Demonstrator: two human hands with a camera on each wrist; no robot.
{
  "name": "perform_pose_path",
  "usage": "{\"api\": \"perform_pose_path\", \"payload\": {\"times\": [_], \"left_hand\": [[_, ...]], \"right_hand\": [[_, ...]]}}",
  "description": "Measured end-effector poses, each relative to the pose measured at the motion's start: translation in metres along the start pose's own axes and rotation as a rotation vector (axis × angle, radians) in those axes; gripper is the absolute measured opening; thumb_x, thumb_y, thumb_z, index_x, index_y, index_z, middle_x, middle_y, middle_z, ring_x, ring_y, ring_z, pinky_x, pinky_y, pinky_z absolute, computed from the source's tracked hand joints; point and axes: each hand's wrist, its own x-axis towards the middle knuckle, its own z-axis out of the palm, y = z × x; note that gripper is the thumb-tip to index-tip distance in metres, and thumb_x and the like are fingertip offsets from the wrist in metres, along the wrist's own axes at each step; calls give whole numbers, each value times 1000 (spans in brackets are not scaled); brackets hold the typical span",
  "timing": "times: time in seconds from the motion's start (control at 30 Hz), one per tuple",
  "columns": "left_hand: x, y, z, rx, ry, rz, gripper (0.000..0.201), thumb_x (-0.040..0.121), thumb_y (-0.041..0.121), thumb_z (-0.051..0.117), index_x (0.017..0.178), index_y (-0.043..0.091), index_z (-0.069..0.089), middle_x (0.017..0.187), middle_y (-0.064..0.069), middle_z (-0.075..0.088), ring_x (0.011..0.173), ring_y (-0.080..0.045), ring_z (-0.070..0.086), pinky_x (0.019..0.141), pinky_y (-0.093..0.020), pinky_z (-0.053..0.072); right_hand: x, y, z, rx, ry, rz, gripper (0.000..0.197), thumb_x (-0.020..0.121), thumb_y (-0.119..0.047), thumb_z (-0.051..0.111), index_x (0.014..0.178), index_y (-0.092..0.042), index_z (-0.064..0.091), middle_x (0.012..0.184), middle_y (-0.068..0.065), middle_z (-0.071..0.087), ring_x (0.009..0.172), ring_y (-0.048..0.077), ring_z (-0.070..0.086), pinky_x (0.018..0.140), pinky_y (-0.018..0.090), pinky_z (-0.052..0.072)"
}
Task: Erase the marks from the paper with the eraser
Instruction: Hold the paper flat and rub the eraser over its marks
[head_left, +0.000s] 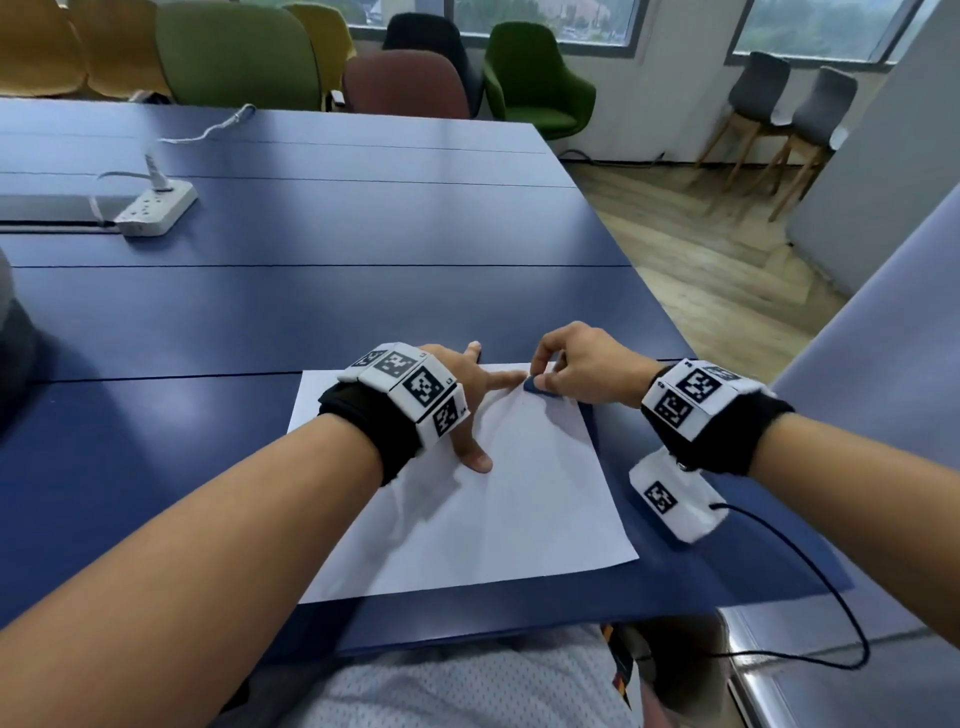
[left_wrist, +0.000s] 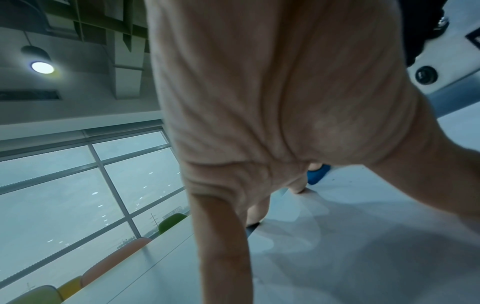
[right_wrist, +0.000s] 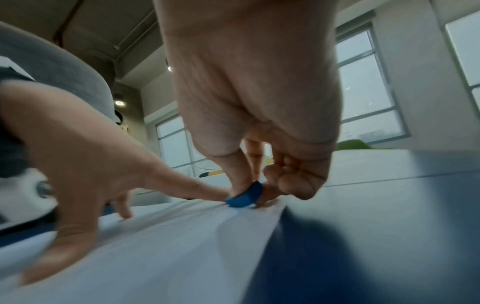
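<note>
A white sheet of paper (head_left: 519, 493) lies on the blue table (head_left: 363, 291) in front of me. My left hand (head_left: 475, 400) presses on the sheet's upper part with fingers spread and straight, its index fingertip almost at the eraser. My right hand (head_left: 545, 376) pinches a small blue eraser (head_left: 543, 389) between thumb and fingers and holds it down on the paper near its far right corner. The right wrist view shows the eraser (right_wrist: 245, 197) tilted on the paper (right_wrist: 168, 246) under the pinching fingertips. In the left wrist view the eraser (left_wrist: 315, 175) peeks past my palm. No marks are readable on the sheet.
A white power strip (head_left: 156, 208) with a cable sits far left on the table. Several chairs (head_left: 405, 83) stand beyond the far edge. The table's right edge drops to a wooden floor (head_left: 701, 260). A black cable (head_left: 810, 571) hangs from my right wrist unit.
</note>
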Motion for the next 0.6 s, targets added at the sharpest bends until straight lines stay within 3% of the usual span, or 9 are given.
{"api": "perform_pose_path", "payload": {"times": [0.17, 0.27, 0.33, 0.4, 0.5, 0.6], "left_hand": [[-2, -1, 0, -20, 12, 17, 115, 63, 68, 76, 145, 59, -5, 163, -7, -5, 137, -46, 35, 102, -50, 39], [-2, -1, 1, -23, 8, 11, 118, 63, 68, 76, 144, 59, -9, 163, -6, -7, 137, -46, 34, 102, -49, 38], [-2, -1, 2, -23, 4, 3, 120, 63, 67, 76, 145, 58, -10, 163, -5, -8, 138, -44, 33, 101, -48, 39], [-1, -2, 2, -32, 3, 5, 116, 64, 66, 77, 147, 56, -4, 163, -6, -7, 138, -45, 33, 103, -48, 38], [-2, -3, 1, -58, -5, 39, 103, 65, 63, 78, 147, 50, 18, 163, -6, -6, 139, -46, 30, 107, -48, 36], [-4, -4, 1, -64, -8, 49, 102, 64, 64, 79, 146, 50, 20, 163, -6, -5, 139, -46, 31, 107, -49, 36]], "right_hand": [[-22, -18, 23, 0, -99, -89, 5, 82, -17, 68, 82, -18, 64, 74, -4, 60, 69, 14, 59, 57, 20, 45], [-9, -11, 10, -61, 7, -41, 8, 83, -21, 68, 88, -16, 66, 85, 0, 61, 76, 16, 60, 58, 21, 43], [-4, -5, 6, -49, 59, 3, 9, 84, -21, 67, 90, -15, 65, 89, 2, 61, 72, 14, 56, 55, 19, 41], [-12, -9, 13, -7, 19, -38, 6, 83, -17, 66, 89, -15, 64, 85, 2, 61, 65, 12, 54, 53, 17, 40], [-33, -25, 32, 49, -124, -219, 9, 80, -10, 67, 88, -13, 63, 80, -6, 59, 56, 4, 52, 56, 16, 42], [-30, -27, 29, 2, -112, -242, 10, 80, -11, 68, 89, -13, 64, 74, -10, 57, 57, 3, 51, 59, 19, 41]]}}
